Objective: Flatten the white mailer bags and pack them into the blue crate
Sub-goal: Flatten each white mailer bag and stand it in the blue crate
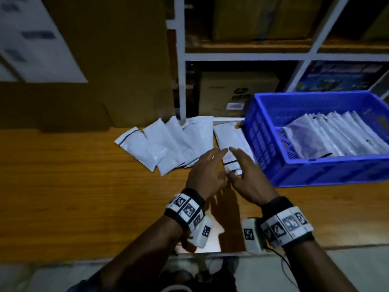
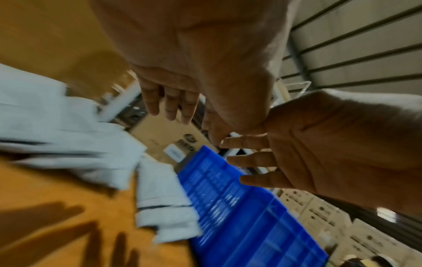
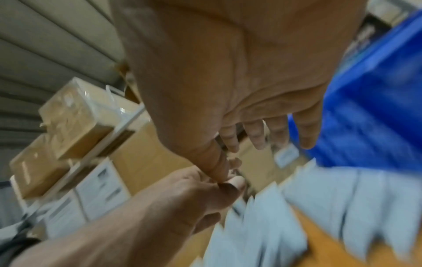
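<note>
Right at the middle of the wooden bench (image 1: 63, 175), both hands hover side by side above the nearest mailer bag (image 1: 228, 137), the left hand (image 1: 207, 174) and the right hand (image 1: 247, 175) with thumbs meeting or nearly so, and the fingers (image 1: 219, 155) of each stretched out straight and a little spread, holding nothing. That bag lies lengthwise, its right edge just beside the outer wall of the blue crate (image 1: 267, 148), with a couple more bags tucked under it. To the left, a fan of white mailer bags (image 1: 168, 142) overlaps across the bench, their far ends reaching a white shelf post (image 1: 181, 81) and a large cardboard box (image 1: 84, 91) (one bag at the left end shows a dark strip near its mouth). Open wood stretches away to the left of the fan and toward the near edge of the bench, where the wrists with their marker bands hang over it. The crate sits at the right end of the bench; inside, a row of flattened white bags (image 1: 336, 133) leans one on another, filling the right part, with bare blue floor showing at the crate's near-left corner. Behind, the shelving holds more cardboard boxes (image 1: 235, 93). Both wrist views are blurred.
</note>
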Action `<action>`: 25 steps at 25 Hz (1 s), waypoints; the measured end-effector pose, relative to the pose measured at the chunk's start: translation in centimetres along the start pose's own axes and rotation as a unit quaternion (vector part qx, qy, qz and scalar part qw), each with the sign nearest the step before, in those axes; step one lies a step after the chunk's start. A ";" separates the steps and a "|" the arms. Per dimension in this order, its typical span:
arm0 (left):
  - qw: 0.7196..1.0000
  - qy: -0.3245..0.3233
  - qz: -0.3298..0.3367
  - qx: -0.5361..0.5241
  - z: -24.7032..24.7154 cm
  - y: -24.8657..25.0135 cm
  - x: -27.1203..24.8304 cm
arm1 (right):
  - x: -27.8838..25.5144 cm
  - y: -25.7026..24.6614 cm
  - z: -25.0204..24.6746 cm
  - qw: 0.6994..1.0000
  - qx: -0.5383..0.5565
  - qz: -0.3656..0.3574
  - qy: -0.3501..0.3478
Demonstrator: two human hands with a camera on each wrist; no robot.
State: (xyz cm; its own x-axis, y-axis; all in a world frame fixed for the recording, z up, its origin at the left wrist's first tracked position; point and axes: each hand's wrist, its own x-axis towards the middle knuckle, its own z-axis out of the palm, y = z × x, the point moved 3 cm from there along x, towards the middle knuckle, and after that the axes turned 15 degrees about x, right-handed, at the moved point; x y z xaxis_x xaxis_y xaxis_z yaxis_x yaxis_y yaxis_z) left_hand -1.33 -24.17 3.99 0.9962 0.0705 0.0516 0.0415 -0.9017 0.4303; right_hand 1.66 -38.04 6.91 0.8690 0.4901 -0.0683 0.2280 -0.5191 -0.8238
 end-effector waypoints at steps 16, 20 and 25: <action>0.992 -0.090 0.016 0.089 2.5 -6.8 4.8 | 9.9 7.8 4.2 0.971 -0.159 0.167 0.058; 0.987 -0.097 0.033 0.125 3.3 -4.9 9.7 | 13.9 10.2 2.8 0.955 -0.204 0.210 0.056; 0.975 -0.122 0.053 0.176 4.7 -3.4 14.6 | 16.8 11.8 2.3 0.947 -0.221 0.226 0.061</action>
State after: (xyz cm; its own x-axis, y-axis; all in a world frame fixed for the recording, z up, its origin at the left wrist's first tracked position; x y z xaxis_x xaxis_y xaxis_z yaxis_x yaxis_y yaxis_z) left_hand 13.40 -22.11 -0.91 0.9833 -0.0957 -0.1548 -0.0816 -0.9921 0.0953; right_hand 17.98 -34.35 -5.27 0.9601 0.0771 -0.2689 -0.0411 -0.9120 -0.4081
